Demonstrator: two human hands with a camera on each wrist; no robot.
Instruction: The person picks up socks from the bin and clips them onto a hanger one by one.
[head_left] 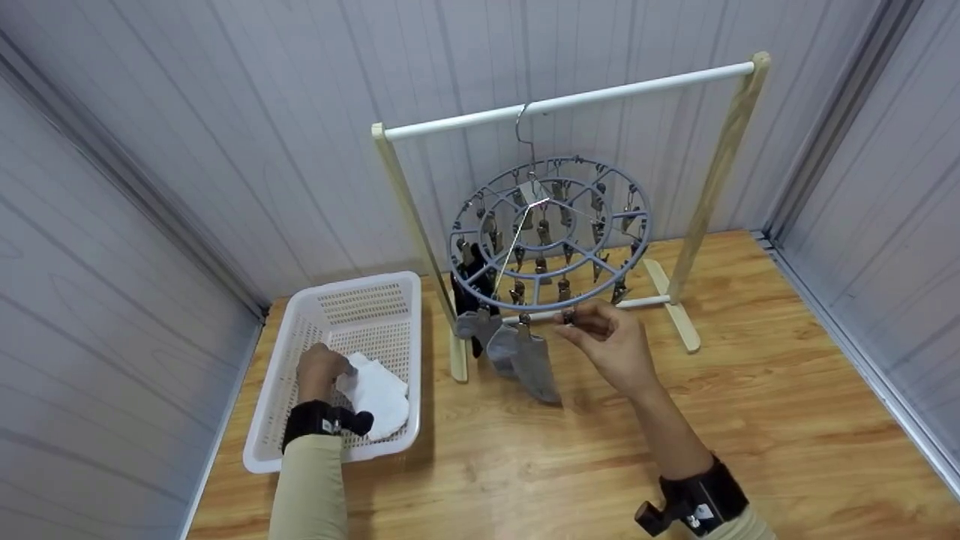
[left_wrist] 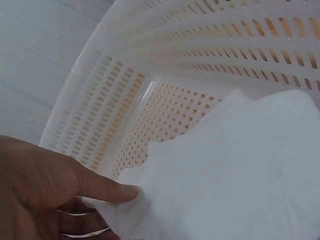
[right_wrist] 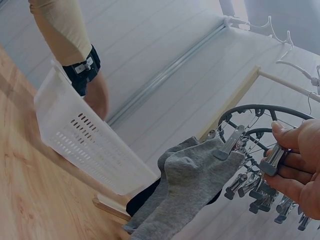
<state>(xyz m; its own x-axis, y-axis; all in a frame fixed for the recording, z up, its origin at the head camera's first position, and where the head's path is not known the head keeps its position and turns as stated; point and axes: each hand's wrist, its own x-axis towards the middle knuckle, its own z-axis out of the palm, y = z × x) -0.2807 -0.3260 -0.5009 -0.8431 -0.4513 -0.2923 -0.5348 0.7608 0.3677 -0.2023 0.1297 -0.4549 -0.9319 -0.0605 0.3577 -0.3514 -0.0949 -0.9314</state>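
Note:
In the head view my left hand (head_left: pixel 321 369) reaches down into the white basket (head_left: pixel 415 315). It pinches the edge of a white sock (left_wrist: pixel 215 165), with the thumb on top and the fingers partly hidden beneath. My right hand (head_left: pixel 611 349) is at the front rim of the round blue-grey clip hanger (head_left: pixel 536 306). Between thumb and fingers it holds a metal clip (right_wrist: pixel 273 159), which has no cloth in it. Just left of that hand, grey socks (right_wrist: pixel 187 180) hang from clips. A black sock (head_left: pixel 474 281) hangs behind them, partly hidden.
The hanger hooks onto the white bar (head_left: pixel 600 96) of a wooden stand (head_left: pixel 720 172). Many other metal clips (head_left: pixel 564 289) dangle from its rings. The basket stands left of the stand on the wood-grain surface (head_left: pixel 510 465). Panel walls (head_left: pixel 300 135) close in the back and sides.

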